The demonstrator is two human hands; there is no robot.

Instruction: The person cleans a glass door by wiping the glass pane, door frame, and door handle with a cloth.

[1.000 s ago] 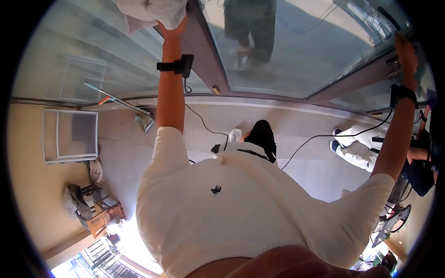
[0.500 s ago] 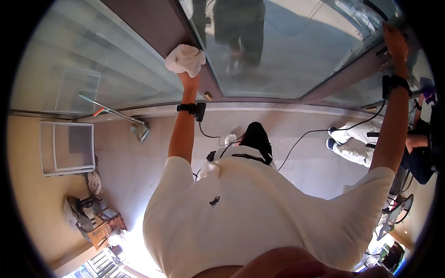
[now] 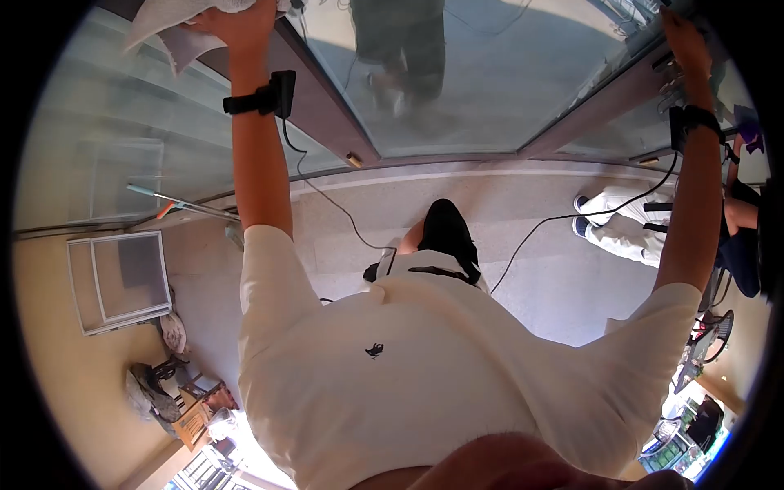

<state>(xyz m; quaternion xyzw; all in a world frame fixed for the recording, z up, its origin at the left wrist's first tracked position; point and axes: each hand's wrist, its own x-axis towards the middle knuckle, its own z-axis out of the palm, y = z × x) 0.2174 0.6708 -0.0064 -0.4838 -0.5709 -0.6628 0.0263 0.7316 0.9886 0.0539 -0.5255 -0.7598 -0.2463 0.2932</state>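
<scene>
Holding white cloth [image 3: 181, 31]: left hand [image 3: 239, 26], left of glass pane [image 3: 474, 106] | right hand [image 3: 688, 51], right of glass pane, cannot tell grip

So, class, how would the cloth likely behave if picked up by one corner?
The cloth would probably hang floppy, since its loose edges fold and droop beside the left hand. It is unlikely to roll, being creased and irregular rather than round. It may be light, as one hand holds it up, but dampness can't be judged.

Pale floor [image 3: 212, 302] bordered by yellowish wall [image 3: 49, 343]; white-framed panel [image 3: 143, 261] set against wall; wooden chair [image 3: 192, 423] placed nearby; lower left brightly lit.
</scene>
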